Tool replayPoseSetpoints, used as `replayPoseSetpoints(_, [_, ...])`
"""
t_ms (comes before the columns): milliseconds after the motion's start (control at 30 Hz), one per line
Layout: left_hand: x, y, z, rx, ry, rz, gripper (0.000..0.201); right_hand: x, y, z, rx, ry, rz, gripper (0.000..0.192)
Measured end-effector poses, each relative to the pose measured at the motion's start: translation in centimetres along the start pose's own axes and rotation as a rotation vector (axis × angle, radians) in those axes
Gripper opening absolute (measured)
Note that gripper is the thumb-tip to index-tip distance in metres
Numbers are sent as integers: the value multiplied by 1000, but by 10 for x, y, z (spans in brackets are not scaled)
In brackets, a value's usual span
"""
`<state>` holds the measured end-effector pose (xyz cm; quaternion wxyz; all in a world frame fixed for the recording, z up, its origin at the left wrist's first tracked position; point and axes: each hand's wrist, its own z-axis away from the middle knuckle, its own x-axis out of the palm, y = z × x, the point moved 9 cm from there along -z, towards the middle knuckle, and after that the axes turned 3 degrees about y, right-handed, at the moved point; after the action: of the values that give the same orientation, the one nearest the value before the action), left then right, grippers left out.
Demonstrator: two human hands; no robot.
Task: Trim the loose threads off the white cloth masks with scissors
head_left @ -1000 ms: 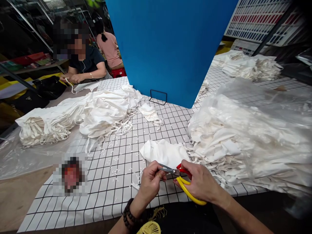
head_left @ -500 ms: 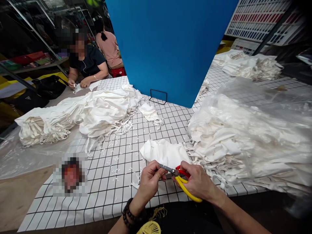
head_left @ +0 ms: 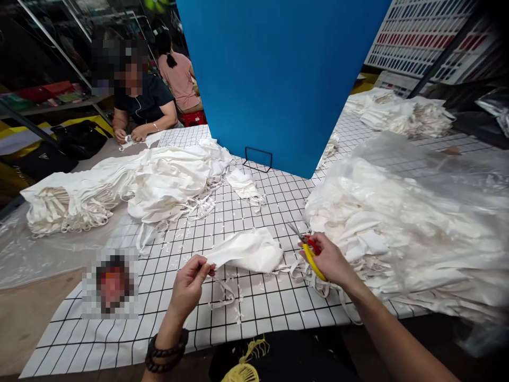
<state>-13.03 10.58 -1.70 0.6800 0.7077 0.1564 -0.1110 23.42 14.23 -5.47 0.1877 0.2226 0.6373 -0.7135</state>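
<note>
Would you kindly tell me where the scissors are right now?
In the head view, the scissors are in the right hand, right of centre, blades pointing up-left, between the white fabric piece and the bagged white pile.

The cloth piece (head_left: 248, 250) at my fingers is plain white. My scissors (head_left: 309, 252) have yellow and red handles. The bench cover (head_left: 258, 302) is white with a black grid, the board (head_left: 278, 79) behind solid blue, my bracelet (head_left: 165, 354) dark, perhaps brown.
</note>
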Motion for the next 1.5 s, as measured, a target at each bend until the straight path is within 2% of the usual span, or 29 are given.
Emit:
replayPoseSetpoints(67, [-4,-16,4,-77,-78,-183,27,23,-11,-4,-13,-85,23,18])
replayPoseSetpoints(133, [-9,-22,10,-90,-67,-364,30,43,-24,-9,-33,-104,41,17])
replayPoseSetpoints(167, [-14,-19,13,-74,7,-447,30,52,-30,-13,-50,-97,51,18])
replayPoseSetpoints(233, [-27,-4,22,-50,233,-571,33,65,-41,-21,-88,-84,75,18])
replayPoseSetpoints(267, [-30,4,28,-61,331,-584,35,70,-46,-24,-112,-74,87,17])
replayPoseSetpoints(300, [-26,10,33,-84,374,-545,37,72,-51,-26,-138,-58,99,17])
replayPoseSetpoints(333, [-14,14,36,-115,344,-451,36,72,-56,-26,-167,-35,108,18])
replayPoseSetpoints(367, [8,14,37,-156,243,-307,35,70,-62,-24,-199,-8,115,19])
replayPoseSetpoints(467, [99,18,46,-298,-188,206,39,57,-77,-7,-301,69,120,19])
replayPoseSetpoints(500, [124,18,49,-345,-251,335,42,51,-82,1,-327,88,121,18])
replayPoseSetpoints(567, [155,17,49,-392,-225,501,46,40,-91,21,-401,136,133,16])
replayPoseSetpoints(633, [167,14,45,-408,-101,610,48,31,-102,45,-530,210,161,16])
replayPoseSetpoints(733, [165,12,39,-427,1,646,45,29,-115,78,-726,283,225,19])
replayPoseSetpoints(867, [147,22,32,-390,-3,552,38,41,-118,95,-812,206,194,26])
replayPoseSetpoints(933, [139,24,32,-418,-7,623,35,43,-112,90,-717,106,55,25])
replayPoseSetpoints(1067, [125,29,38,-466,-36,725,33,39,-92,62,-418,-23,-264,27])
replayPoseSetpoints(1133, [118,34,41,-447,-66,685,32,43,-91,49,-384,-92,-333,33])
replayPoseSetpoints(1267, [114,44,47,-414,-175,607,33,72,-102,36,-415,-329,-431,29])
replayPoseSetpoints(1333, [110,44,50,-402,-184,573,33,81,-104,31,-398,-335,-497,28])
replayPoseSetpoints(1400, [104,41,50,-380,-144,522,33,83,-102,26,-350,-259,-574,27])
replayPoseSetpoints(1500, [87,40,47,-272,19,418,31,85,-97,23,-267,-164,-664,28])
